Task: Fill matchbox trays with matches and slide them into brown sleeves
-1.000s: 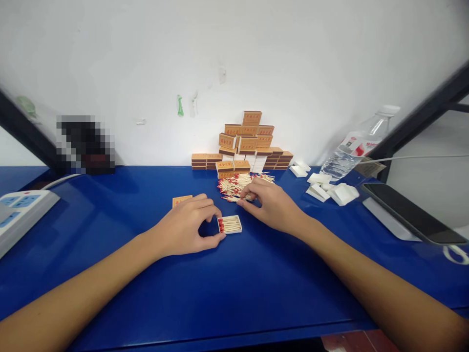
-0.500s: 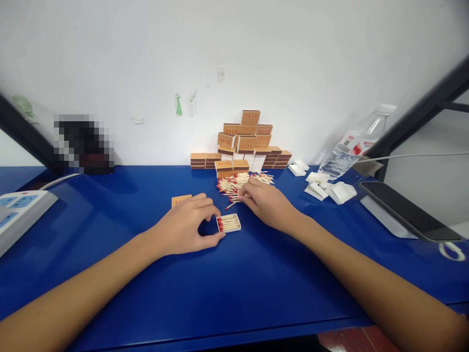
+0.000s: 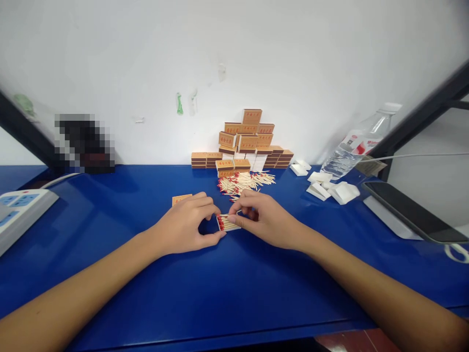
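Observation:
My left hand (image 3: 192, 222) rests on the table with thumb and forefinger closed on the left end of a white matchbox tray (image 3: 221, 228). Red-headed matches lie side by side in that tray. Over the tray's right part, my right hand (image 3: 258, 215) pinches a match (image 3: 226, 215), its fingers hiding some of the contents. Behind the hands spreads a loose pile of matches (image 3: 244, 182). An orange matchbox cover (image 3: 181, 199) lies just beyond my left hand, partly covered by it.
Stacked matchboxes (image 3: 249, 142) stand against the wall. Folded white paper pieces (image 3: 344, 192), a tilted water bottle (image 3: 351, 146) and a phone (image 3: 414, 210) are at the right. A power strip (image 3: 27, 215) lies at the left edge of the blue table (image 3: 220, 293).
My right hand has come from the match pile toward me and now pinches a match over the tray. My left hand has stayed at the tray's left end.

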### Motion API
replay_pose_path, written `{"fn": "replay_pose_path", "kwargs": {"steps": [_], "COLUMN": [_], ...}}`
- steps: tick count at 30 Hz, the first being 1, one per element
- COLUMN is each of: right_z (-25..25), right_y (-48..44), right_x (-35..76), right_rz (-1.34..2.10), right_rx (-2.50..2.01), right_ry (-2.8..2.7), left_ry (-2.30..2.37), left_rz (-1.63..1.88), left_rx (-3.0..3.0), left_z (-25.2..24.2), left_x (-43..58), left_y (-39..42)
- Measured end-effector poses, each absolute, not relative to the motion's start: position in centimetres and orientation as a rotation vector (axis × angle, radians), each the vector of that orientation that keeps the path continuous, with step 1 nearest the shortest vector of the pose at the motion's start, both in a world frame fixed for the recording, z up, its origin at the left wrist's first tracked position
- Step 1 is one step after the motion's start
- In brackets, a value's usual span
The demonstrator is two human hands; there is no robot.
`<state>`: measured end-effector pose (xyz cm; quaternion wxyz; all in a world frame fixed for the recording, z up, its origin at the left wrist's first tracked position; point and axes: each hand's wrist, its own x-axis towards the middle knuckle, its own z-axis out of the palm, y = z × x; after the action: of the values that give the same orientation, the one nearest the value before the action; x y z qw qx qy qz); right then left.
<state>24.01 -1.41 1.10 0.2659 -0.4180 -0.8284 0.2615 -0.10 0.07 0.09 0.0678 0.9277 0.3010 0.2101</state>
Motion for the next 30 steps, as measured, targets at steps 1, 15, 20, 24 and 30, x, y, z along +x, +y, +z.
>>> {"fn": "replay_pose_path", "kwargs": {"steps": [1, 15, 20, 24, 30], "right_z": [0.96, 0.91, 0.94, 0.83, 1.07], "right_y": [-1.54, -1.46, -1.66, -1.77, -1.57], "right_x": [23.81, 24.54, 24.38, 24.16, 24.55], "right_rz": [0.716, 0.620, 0.659, 0.709, 0.629], "right_rx": [-1.128, -1.097, -1.074, -1.056, -1.046], "right_ry": [-2.253, -2.349, -2.332, -2.292, -2.339], "left_ry": [0.898, 0.892, 0.909, 0.886, 0.896], "left_rz": [0.637, 0.643, 0.650, 0.652, 0.640], "left_rx": [2.797, 2.780, 2.785, 2.793, 2.786], "left_z": [0.11, 0.24, 0.22, 0.09, 0.19], "left_x": [-0.09, -0.13, -0.18, -0.21, -0.21], "left_y": [0.07, 0.00, 0.02, 0.08, 0.03]}}
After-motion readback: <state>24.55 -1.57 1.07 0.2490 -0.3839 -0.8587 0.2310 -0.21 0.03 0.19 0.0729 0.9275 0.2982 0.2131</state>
